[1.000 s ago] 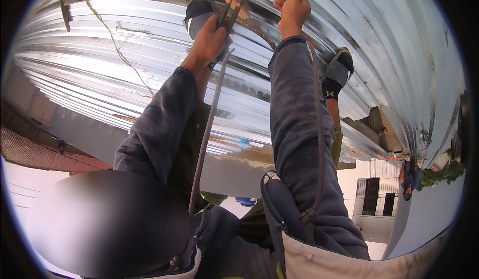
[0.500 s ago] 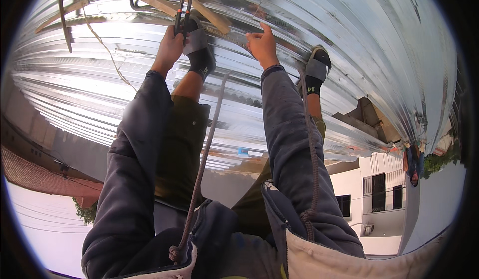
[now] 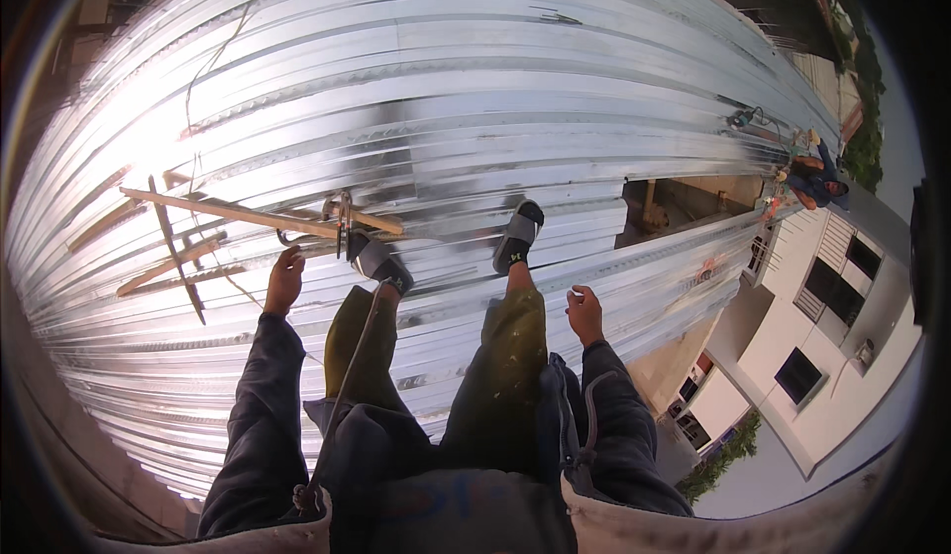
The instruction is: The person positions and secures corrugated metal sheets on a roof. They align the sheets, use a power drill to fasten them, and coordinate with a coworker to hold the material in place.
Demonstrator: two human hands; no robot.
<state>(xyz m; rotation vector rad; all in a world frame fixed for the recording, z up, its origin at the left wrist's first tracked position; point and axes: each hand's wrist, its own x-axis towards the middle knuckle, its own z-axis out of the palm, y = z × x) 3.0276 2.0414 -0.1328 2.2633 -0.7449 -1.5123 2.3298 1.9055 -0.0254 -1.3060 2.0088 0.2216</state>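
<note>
In the head view, we see our left hand (image 3: 284, 282) above the ribbed metal roof (image 3: 555, 89), its fingers loosely bent and, as far as we can see, gripping nothing. They are near a dark hook (image 3: 281, 238), though we cannot tell whether they touch it. Our right hand (image 3: 584, 311) is well apart on the other side, fingers slightly curled and unpressed, with nothing seen between them. The looped tool (image 3: 345, 219) is just beside the left sandal (image 3: 369, 254), out of both hands, next to a long wooden board (image 3: 228, 211) and a dark metal bar (image 3: 176, 252).

As for progress, we judge that the roof is largely covered, while an opening (image 3: 649, 202) at right is uncovered (a co-worker (image 3: 822, 183) is beyond it). The boards look loose; whether the tool's work is finished, we cannot tell.
</note>
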